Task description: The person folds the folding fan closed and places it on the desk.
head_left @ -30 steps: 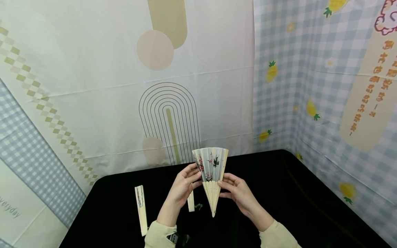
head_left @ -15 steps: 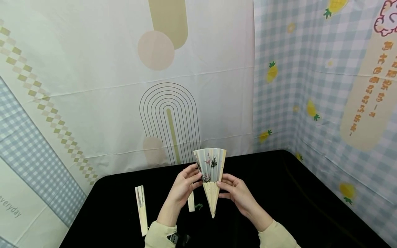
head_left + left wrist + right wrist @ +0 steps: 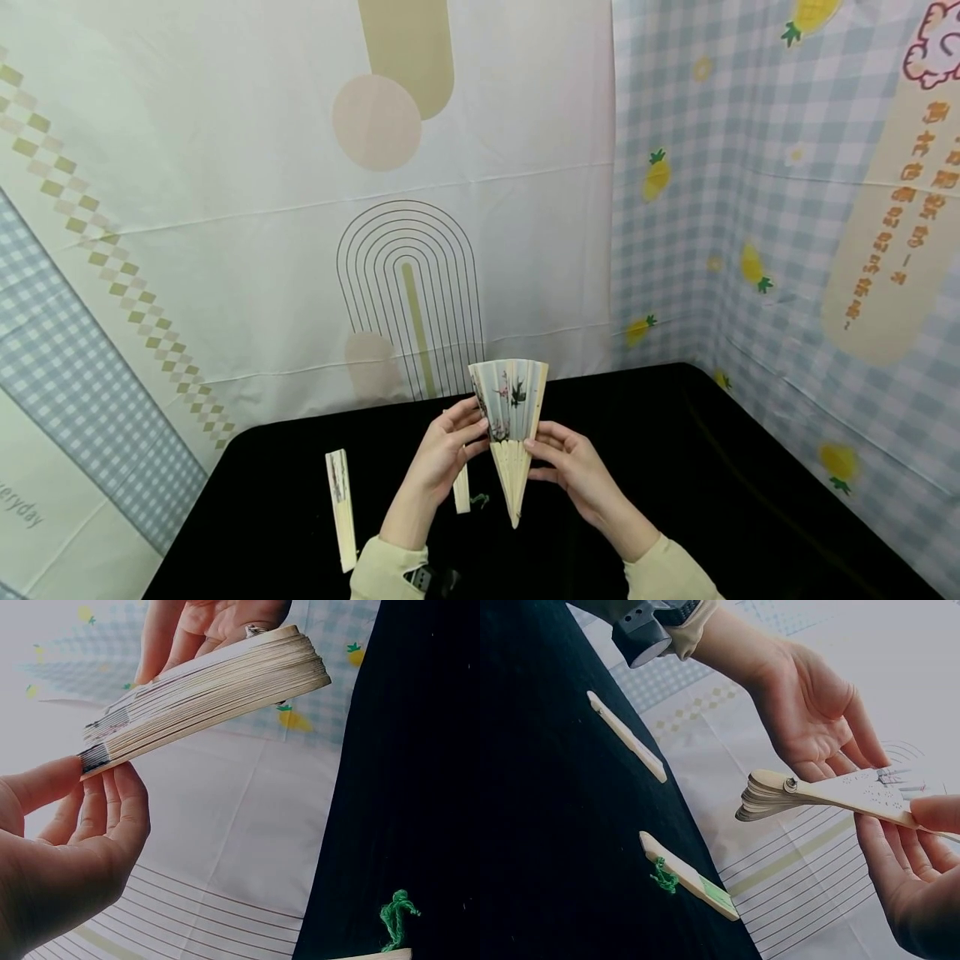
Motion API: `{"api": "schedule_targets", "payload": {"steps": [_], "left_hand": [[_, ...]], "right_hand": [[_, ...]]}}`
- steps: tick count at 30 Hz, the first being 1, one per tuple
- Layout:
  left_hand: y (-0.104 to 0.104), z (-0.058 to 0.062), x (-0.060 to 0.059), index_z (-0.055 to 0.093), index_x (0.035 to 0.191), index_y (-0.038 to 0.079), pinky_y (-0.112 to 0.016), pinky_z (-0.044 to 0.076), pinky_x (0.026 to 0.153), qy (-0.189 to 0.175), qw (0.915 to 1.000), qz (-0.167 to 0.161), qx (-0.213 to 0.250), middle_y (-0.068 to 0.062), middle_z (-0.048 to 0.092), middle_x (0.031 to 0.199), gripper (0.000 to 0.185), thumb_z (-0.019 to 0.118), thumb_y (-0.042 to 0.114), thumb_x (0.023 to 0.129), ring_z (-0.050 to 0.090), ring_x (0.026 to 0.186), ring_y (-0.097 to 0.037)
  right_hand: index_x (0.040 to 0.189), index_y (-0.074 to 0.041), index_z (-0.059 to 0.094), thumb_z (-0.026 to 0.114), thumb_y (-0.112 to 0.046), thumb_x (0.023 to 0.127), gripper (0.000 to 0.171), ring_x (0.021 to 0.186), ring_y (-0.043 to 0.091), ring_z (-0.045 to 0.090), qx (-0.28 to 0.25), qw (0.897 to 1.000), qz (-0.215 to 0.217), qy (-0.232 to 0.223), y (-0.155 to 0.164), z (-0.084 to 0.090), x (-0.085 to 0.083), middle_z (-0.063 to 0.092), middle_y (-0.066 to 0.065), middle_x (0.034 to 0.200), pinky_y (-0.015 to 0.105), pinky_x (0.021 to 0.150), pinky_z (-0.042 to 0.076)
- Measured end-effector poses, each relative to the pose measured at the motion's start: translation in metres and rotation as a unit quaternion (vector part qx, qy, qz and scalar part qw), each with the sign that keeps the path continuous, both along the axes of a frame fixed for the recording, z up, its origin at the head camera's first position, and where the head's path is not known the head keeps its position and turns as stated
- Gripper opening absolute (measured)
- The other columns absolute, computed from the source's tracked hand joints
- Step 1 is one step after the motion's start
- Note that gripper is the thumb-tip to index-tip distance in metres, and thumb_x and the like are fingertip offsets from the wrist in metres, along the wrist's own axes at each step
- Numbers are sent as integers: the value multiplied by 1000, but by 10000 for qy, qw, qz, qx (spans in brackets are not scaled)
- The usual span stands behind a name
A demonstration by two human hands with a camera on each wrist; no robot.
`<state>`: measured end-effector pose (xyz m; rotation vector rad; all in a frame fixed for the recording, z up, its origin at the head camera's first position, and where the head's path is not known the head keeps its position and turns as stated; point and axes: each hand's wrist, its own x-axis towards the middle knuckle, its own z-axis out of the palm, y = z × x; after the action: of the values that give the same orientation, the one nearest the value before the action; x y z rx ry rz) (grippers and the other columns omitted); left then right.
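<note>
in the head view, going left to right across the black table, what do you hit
closed fan lying on the black table → left hand → half-open painted fan held up between both hands → right hand. A second closed fan with a green tassel lies partly behind the left hand, so its place is unclear.

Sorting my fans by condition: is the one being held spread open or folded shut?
Partly spread. The fan shows a narrow wedge of painted pleats, while both closed fans lie as flat sticks.

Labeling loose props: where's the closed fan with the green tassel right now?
In the head view the closed fan with the green tassel lies on the black table, just below the left hand and left of the half-open fan held in both hands.
</note>
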<state>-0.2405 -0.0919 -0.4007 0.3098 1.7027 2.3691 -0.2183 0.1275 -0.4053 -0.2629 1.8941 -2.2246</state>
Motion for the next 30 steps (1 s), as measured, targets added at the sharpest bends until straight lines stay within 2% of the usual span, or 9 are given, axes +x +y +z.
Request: {"api": "schedule_targets", "payload": {"steps": [7, 13, 17, 30], "left_hand": [[1, -1, 2, 27, 155, -6, -34, 53, 96, 54, 9999, 51, -74, -30, 37, 149, 65, 59, 5, 100, 54, 119, -19], [3, -2, 1, 31, 154, -6, -31, 54, 90, 192, 9997, 112, -90, -22, 51, 135, 66, 63, 3, 96, 60, 108, -17], [4, -4, 0, 34, 153, -5, -29, 54, 89, 268, 9995, 101, -104, -17, 56, 129, 64, 64, 3, 96, 61, 106, -16], [4, -2, 1, 30, 154, -5, -30, 54, 90, 211, 9996, 60, -155, -25, 50, 140, 64, 61, 4, 99, 61, 109, -17]], "right_hand": [[138, 9, 51, 67, -16, 99, 50, 102, 22, 67, -30, 10000, -36, -10, 0, 0, 1, 69, 10, 115, 35, 82, 60], [138, 9, 51, 68, -17, 98, 50, 102, 22, 67, -6, 10000, -42, 3, -1, -1, 0, 70, 9, 113, 34, 82, 60], [138, 9, 51, 68, -17, 98, 51, 104, 23, 67, -17, 10000, -1, -7, -1, -1, 0, 69, 9, 114, 35, 82, 60], [137, 9, 51, 68, -18, 98, 50, 104, 23, 67, -48, 10000, 72, -1, -1, -1, 0, 69, 9, 115, 34, 82, 60]]}}
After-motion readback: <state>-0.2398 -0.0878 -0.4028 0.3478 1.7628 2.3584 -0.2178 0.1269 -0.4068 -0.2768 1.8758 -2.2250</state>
